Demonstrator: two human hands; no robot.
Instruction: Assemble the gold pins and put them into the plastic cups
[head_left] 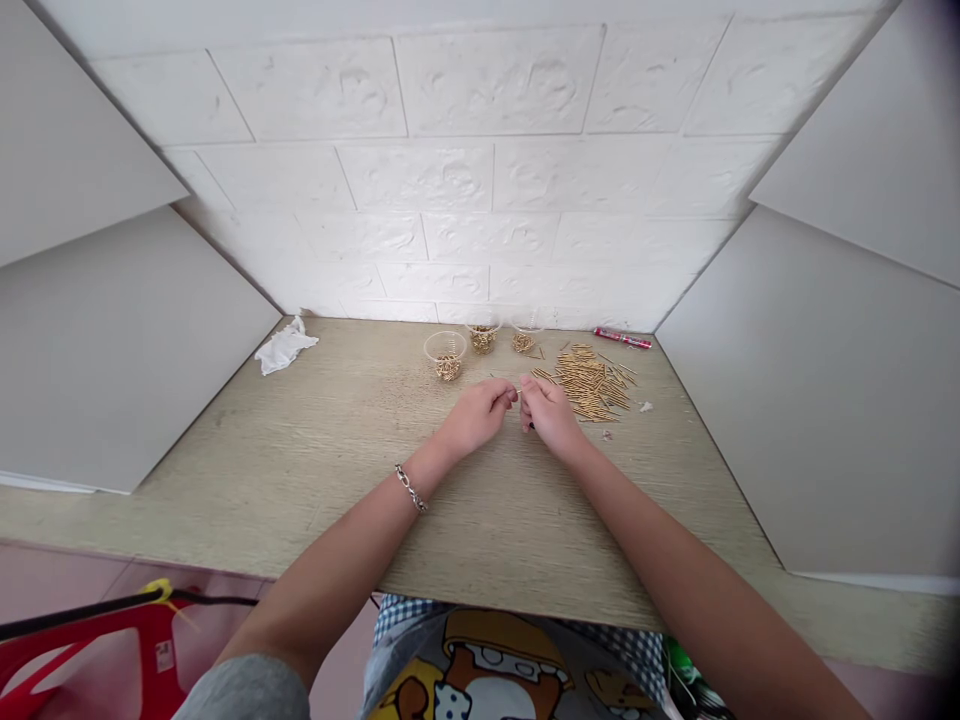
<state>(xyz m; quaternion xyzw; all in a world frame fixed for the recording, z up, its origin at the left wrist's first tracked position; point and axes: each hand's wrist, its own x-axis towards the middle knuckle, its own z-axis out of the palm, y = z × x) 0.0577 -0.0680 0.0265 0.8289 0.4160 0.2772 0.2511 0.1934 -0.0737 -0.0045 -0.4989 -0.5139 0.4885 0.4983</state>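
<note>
And here we are at the counter (pixel 337 450), both of my hands out in front and almost meeting at the middle! On the right hand (pixel 553 412), thumb and fingers are pinched on a thin gold piece (pixel 518 391), a mere sliver of it peeking out into the gap. The left hand (pixel 480 413) is right up against that sliver, its fingers bunched together, though from out here I can't tell whether they grip the other end. A small dark bit (pixel 532 427) shows beneath the right fingers; too tiny for me to name.

Just to the right of my hands lies a big heap of gold rods (pixel 592 383), spread loosely over the surface, a few strays at its edges. Beyond the hands, three clear cups, each with small gold pieces in the bottom: the left cup (pixel 427 351) nearest me, the middle cup (pixel 484 327) and the right cup (pixel 527 318) farther back, close to the white brick wall (pixel 450 175). A red tube (pixel 622 338) lies behind the heap, a white scrap (pixel 646 407) sits beside it, and a crumpled tissue (pixel 285 348) rests well off to the left. On my left wrist, a silver chain bracelet (pixel 411 488)!
</note>
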